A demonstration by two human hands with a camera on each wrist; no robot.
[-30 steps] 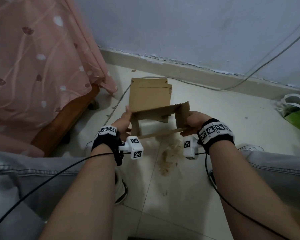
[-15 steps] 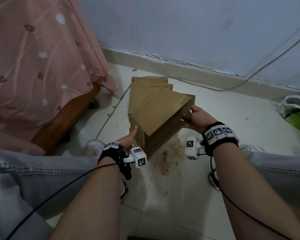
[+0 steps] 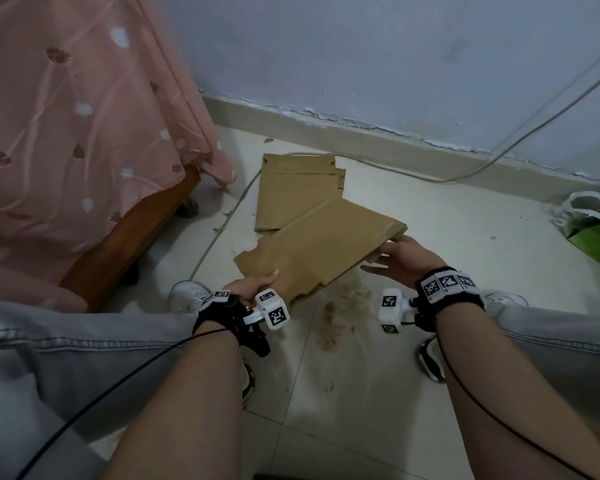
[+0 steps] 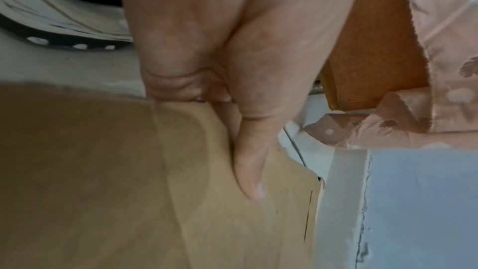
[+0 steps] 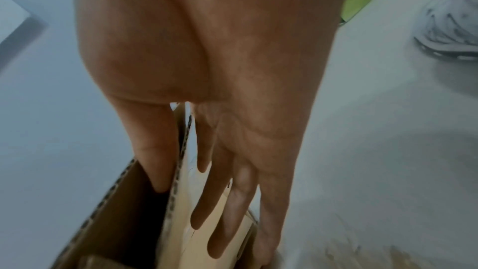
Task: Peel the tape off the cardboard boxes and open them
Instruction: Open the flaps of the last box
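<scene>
A brown cardboard box (image 3: 319,251), pressed nearly flat, hangs tilted above the floor between my two hands. My left hand (image 3: 257,284) grips its near left corner, with the thumb (image 4: 252,181) lying on top of the panel and the other fingers hidden beneath. At the box's open right end, my right hand (image 3: 392,258) holds one corrugated wall. The thumb (image 5: 155,161) sits inside the opening and the straight fingers (image 5: 220,201) lie along the outside. A second flattened cardboard piece (image 3: 295,188) lies on the tiles behind. I see no tape.
A pile of pale shreds (image 3: 336,306) lies on the tiled floor under the box. A bed with a pink cloth (image 3: 84,133) and a wooden frame (image 3: 129,244) stands at the left. A green bag (image 3: 593,230) sits at the right and a cable (image 3: 222,230) crosses the floor.
The box stood open and upright between my hands; it has since folded flat and tilted. My left hand dropped toward me with the near corner, while my right hand stayed at the right end.
</scene>
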